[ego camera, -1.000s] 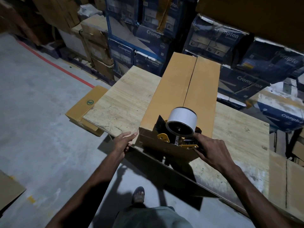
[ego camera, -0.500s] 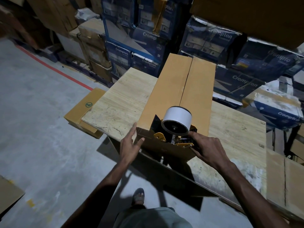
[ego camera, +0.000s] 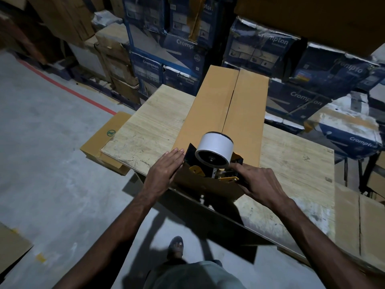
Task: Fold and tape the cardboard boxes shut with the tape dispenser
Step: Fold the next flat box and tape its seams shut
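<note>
Left hand [ego camera: 164, 174] flat on box [ego camera: 210, 113] beside dispenser [ego camera: 214, 155], right hand [ego camera: 262, 184] fingers [ego camera: 241, 168] curled round it; we should track the seam [ego camera: 230, 105] squarely.

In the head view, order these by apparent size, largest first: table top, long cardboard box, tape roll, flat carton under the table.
1. table top
2. long cardboard box
3. flat carton, partly hidden
4. tape roll

A warehouse: stacked blue Crompton cartons [ego camera: 277, 49] and brown boxes [ego camera: 116, 59] along the far side, concrete floor [ego camera: 52, 163] with a red line [ego camera: 68, 90].
</note>
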{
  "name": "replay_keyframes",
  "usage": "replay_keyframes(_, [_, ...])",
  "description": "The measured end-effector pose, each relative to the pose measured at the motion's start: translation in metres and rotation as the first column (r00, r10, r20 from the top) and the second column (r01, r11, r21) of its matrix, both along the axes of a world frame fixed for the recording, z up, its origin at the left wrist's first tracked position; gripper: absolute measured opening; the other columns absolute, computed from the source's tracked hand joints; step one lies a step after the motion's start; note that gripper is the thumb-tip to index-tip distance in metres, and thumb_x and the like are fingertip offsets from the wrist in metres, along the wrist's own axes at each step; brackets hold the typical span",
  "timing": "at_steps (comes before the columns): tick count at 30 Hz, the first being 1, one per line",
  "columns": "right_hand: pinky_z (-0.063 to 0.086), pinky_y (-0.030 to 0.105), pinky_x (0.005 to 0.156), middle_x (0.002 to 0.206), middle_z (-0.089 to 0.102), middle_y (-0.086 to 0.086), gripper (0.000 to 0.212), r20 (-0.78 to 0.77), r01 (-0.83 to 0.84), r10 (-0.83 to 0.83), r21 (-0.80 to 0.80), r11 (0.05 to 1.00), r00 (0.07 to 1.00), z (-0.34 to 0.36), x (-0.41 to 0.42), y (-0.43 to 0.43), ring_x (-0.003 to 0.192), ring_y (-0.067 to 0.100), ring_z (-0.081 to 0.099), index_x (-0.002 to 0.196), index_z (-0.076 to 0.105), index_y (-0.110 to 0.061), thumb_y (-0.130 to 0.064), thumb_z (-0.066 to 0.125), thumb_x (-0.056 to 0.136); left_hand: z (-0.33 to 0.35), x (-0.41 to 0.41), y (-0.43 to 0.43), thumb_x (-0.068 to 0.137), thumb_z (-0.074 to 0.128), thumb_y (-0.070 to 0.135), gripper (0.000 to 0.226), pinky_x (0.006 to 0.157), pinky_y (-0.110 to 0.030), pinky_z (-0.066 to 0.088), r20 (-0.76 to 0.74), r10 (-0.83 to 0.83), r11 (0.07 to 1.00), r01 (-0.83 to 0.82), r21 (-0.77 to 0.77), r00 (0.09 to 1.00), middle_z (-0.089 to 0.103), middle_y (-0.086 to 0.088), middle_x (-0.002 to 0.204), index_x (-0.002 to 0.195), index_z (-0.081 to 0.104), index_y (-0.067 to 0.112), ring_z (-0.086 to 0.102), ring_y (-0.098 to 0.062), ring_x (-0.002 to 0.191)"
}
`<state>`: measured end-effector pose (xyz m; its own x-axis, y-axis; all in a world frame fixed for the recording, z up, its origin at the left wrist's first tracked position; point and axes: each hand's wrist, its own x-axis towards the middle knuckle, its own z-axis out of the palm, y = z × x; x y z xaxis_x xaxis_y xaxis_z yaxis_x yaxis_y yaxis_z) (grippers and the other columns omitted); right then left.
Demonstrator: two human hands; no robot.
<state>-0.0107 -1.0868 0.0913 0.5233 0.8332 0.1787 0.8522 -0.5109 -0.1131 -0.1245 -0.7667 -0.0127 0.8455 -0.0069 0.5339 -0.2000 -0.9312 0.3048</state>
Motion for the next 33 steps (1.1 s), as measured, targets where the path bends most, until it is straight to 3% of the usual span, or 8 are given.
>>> replay_keyframes(5, [0.051,0.031,0.051,0.109,0.075,-0.009,0.069,0.005,0.012,-0.012,-0.033,0.999,1.000,0.005,0.000,-0.005,0.073,0.019,0.071,0.141,0.044,-0.039,-0.031,0.082,0.084,0.001,-0.001,0.004,0.099,0.059,0.009,0.052,0.121,-0.044,0.037,-0.034,-0.018,0.999,0.019,0.030,0.999,0.049,-0.007,0.157,0.151,0.052,0.010,0.043,-0.022,0.148])
replay_keyframes(14, [0.030,0.022,0.044,0.088,0.074,-0.008,0.071,0.023,0.071,-0.070,-0.044,0.996,0.997,0.015,-0.001,-0.051,0.056,0.020,0.065,0.130,0.050,-0.035,-0.016,0.088,0.074,-0.003,0.002,0.004,0.095,0.072,0.007,0.058,0.121,-0.042,0.036,-0.016,0.009,0.999,-0.008,0.047,1.000,0.051,-0.005,0.155,0.150,0.054,0.012,0.046,-0.020,0.146])
replay_keyframes(18, [0.036,0.026,0.042,0.086,0.074,-0.008,0.074,0.020,0.091,-0.090,-0.066,0.994,0.996,0.022,-0.001,-0.069,0.055,0.021,0.064,0.129,0.050,-0.036,-0.013,0.089,0.072,-0.001,0.003,0.003,0.103,0.061,0.012,0.048,0.123,-0.038,0.032,-0.002,0.001,0.998,-0.001,0.055,1.000,0.051,-0.004,0.155,0.150,0.053,0.014,0.045,-0.019,0.146])
replay_keyframes(25, [0.043,0.030,0.038,0.085,0.075,-0.005,0.080,0.022,0.128,-0.126,-0.100,0.987,0.992,0.028,0.001,-0.110,0.054,0.023,0.066,0.129,0.051,-0.033,-0.010,0.094,0.065,0.002,0.001,0.005,0.092,0.069,-0.002,0.061,0.123,-0.039,0.031,-0.018,0.004,0.996,-0.003,0.092,1.000,0.050,-0.005,0.156,0.150,0.054,0.010,0.045,-0.021,0.146])
replay_keyframes(29, [0.041,0.028,0.040,0.084,0.075,-0.006,0.081,-0.005,0.164,-0.166,-0.108,0.981,0.986,0.025,0.000,-0.121,0.055,0.022,0.066,0.129,0.052,-0.033,-0.010,0.094,0.063,0.002,0.000,-0.004,0.104,0.050,0.013,0.045,0.121,-0.045,0.036,0.011,0.028,0.998,-0.029,0.063,1.000,0.052,-0.005,0.155,0.148,0.056,0.012,0.046,-0.021,0.146])
replay_keyframes(33, [0.043,0.028,0.042,0.088,0.076,-0.007,0.080,-0.018,0.176,-0.179,-0.110,0.978,0.984,0.022,0.001,-0.123,0.060,0.021,0.069,0.130,0.051,-0.036,-0.012,0.093,0.066,-0.002,0.002,-0.024,0.103,0.057,0.029,0.050,0.126,-0.048,0.027,-0.017,0.079,0.995,-0.078,0.059,0.997,0.049,-0.009,0.155,0.149,0.053,0.011,0.042,-0.023,0.148])
